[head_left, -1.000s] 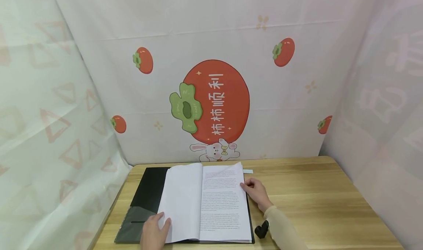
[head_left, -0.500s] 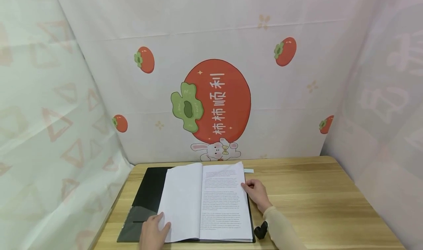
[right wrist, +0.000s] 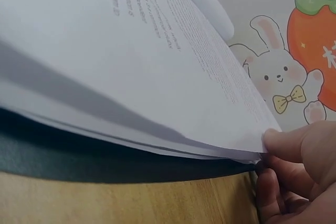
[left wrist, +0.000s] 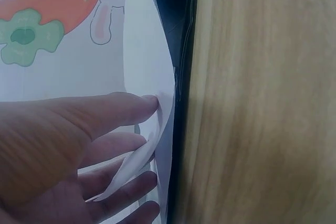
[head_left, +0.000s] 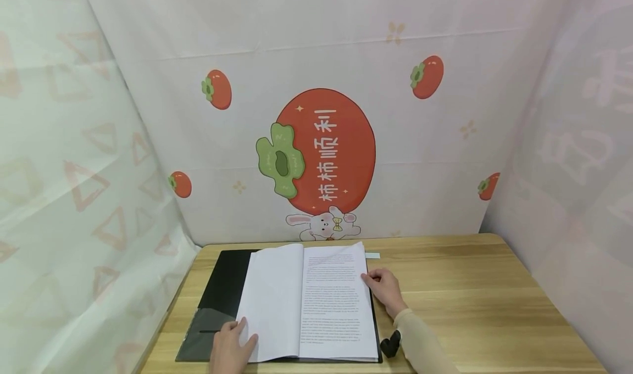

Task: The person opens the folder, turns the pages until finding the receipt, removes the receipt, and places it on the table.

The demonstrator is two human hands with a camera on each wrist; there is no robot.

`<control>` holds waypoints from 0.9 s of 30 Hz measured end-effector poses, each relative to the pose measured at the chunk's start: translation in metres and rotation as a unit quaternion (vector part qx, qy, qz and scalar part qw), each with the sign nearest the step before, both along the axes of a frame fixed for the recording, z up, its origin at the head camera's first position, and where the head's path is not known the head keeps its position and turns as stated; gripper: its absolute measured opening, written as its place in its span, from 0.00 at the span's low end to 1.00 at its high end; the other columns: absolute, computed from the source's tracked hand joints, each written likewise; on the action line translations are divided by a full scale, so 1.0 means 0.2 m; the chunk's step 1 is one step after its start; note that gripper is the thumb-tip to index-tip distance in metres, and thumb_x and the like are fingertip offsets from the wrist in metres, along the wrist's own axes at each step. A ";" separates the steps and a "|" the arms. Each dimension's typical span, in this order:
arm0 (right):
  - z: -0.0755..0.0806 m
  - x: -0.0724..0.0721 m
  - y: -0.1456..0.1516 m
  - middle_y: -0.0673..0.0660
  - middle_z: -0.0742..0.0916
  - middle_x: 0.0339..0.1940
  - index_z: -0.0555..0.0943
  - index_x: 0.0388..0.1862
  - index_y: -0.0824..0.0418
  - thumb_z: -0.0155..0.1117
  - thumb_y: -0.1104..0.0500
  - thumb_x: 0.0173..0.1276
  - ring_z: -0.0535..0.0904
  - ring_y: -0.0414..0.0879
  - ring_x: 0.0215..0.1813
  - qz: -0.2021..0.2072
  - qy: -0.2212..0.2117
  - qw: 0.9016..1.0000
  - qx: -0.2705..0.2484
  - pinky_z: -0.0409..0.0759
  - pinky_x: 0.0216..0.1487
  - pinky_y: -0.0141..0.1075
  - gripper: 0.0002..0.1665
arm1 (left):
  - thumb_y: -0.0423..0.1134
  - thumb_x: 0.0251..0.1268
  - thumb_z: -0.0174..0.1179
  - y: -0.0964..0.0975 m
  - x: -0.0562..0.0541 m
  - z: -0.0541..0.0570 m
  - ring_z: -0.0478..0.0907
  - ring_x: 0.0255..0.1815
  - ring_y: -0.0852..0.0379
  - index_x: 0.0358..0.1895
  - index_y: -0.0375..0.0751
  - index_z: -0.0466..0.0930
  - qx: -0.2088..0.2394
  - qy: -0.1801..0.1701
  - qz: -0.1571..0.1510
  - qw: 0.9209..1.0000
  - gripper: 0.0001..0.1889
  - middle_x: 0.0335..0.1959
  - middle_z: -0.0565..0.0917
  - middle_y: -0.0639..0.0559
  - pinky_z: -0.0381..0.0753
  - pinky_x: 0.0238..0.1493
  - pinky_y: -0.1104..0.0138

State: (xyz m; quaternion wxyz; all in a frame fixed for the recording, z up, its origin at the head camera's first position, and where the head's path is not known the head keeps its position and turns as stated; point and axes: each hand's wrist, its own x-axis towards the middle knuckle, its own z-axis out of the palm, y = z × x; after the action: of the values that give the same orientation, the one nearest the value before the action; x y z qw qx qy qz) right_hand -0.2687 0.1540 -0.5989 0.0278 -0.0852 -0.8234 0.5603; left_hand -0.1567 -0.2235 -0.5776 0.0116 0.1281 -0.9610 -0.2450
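White backdrop cloth, printed: standing upright behind the table, bearing one large red persimmon with a green calyx and white Chinese characters running sideways, several small persimmons, and a white rabbit wearing a yellow bow. Pale drapes are hanging at both sides.

Wood-grain table: supporting the items below.

Black folder, one: lying open on the table toward its left half, its left cover showing a clear pocket at the lower part.

Bound document, one: lying open within the folder. Its left-hand page is showing a white, seemingly blank face; its right-hand page is carrying dense printed text, too small for reading. One pale blue tab is projecting past the upper right edge.

Left hand: holding the left-hand page near its lower outer corner, thumb lying on the paper and fingers reaching underneath, with a sheet edge curling over them.

Right hand, in a cream sleeve: pinching the right-hand page at its outer edge, thumb resting on top and fingers bending below.

Black object: sitting just beside the sleeve.
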 end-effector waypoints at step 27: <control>-0.01 -0.03 0.02 0.56 0.85 0.38 0.87 0.41 0.66 0.70 0.56 0.75 0.76 0.49 0.41 0.009 0.002 1.000 0.008 0.72 0.44 0.39 0.12 | 0.50 0.63 0.74 0.01 0.04 0.01 0.70 0.58 0.29 0.65 0.29 0.81 -0.013 -0.023 -0.005 1.000 0.34 0.64 0.72 0.27 0.75 0.57 0.33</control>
State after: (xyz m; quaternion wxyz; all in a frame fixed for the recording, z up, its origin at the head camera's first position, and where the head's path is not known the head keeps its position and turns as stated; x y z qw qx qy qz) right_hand -0.2742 0.1578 -0.6014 0.0253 -0.0769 -0.8288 0.5537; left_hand -0.1496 -0.2218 -0.5766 -0.0102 0.1289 -0.9646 -0.2300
